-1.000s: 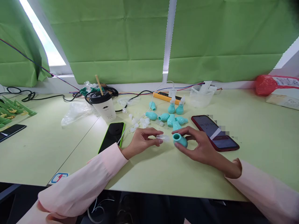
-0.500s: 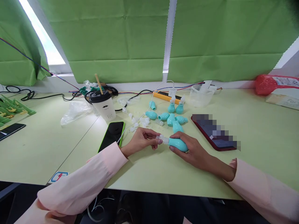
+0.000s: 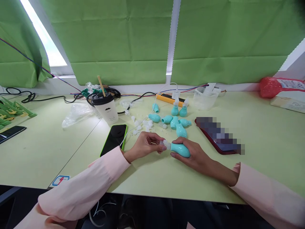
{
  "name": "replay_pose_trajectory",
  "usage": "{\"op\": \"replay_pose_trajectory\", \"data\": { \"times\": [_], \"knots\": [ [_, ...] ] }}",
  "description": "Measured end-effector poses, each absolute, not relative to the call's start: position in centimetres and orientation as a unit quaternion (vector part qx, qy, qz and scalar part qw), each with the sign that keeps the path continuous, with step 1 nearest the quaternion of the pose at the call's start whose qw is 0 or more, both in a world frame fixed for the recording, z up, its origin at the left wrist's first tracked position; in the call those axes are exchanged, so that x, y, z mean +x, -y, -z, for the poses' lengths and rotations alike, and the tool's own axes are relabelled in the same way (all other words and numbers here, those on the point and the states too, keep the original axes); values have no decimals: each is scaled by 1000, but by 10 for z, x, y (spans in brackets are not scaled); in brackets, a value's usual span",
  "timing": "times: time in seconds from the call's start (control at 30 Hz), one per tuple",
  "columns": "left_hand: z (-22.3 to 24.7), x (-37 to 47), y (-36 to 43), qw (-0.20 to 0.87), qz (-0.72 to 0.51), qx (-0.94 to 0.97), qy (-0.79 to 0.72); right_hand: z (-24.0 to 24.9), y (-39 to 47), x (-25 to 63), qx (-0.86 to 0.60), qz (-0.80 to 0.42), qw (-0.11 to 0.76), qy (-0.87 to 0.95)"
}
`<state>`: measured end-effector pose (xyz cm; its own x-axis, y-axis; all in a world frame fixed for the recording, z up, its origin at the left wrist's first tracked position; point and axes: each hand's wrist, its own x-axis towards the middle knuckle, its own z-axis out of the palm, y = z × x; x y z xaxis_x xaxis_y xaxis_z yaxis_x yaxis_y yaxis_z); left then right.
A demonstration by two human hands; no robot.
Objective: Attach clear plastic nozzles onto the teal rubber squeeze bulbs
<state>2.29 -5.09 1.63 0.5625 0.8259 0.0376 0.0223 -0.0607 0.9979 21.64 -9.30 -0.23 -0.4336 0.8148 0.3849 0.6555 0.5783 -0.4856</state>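
My right hand point(image 3: 194, 154) is wrapped round a teal squeeze bulb point(image 3: 180, 149), which lies on its side in the grip. From the bulb's left end sticks a clear plastic nozzle point(image 3: 167, 145). The thumb and fingers of my left hand point(image 3: 149, 144) pinch that nozzle, hiding part of it. Just beyond the hands lie several loose teal bulbs point(image 3: 181, 130) and a scatter of small translucent plastic parts point(image 3: 148, 124). Two bulbs with clear tops point(image 3: 175, 109) stand upright behind them.
A phone with a green edge point(image 3: 114, 138) lies left of my hands, beside a lidded paper cup point(image 3: 106, 109) with a straw. To the right is a phone in a red case point(image 3: 212, 140). Behind are an orange power strip point(image 3: 164, 98), a translucent tub point(image 3: 205, 100) and cables.
The bulb and my right hand have shifted slightly left and down. My left fingers still pinch the nozzle, whose visible part looks turned a little.
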Motion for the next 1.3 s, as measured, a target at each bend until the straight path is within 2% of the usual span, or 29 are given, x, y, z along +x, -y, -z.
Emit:
{"op": "replay_pose_trajectory", "data": {
  "times": [0.23, 0.33, 0.5, 0.67, 0.87, 1.07, 1.13, 1.2, 1.3],
  "knots": [
    [-16, 22, 56, 565, -350, 673, -324, -7, 96, 212, -471, -264, 318, 779],
    [-17, 23, 58, 514, -357, 707, -329, -13, 97, 209, -479, -332, 327, 744],
    [-18, 20, 59, 395, -360, 790, -301, -18, 95, 208, -470, -526, 286, 649],
    [-20, 18, 59, 341, -362, 831, -250, -20, 90, 213, -431, -619, 257, 604],
    [-20, 19, 58, 313, -358, 852, -217, -17, 88, 212, -395, -627, 253, 622],
    [-28, 14, 53, 294, -375, 853, -211, -6, 89, 208, -417, -587, 337, 606],
    [-35, 7, 42, 246, -426, 834, -251, -6, 89, 208, -426, -573, 363, 598],
    [-39, -3, 28, 151, -484, 801, -318, -6, 88, 208, -429, -554, 381, 603],
    [-41, -15, 9, 23, -435, 813, -387, -6, 88, 209, -435, -527, 396, 613]
  ]
}}
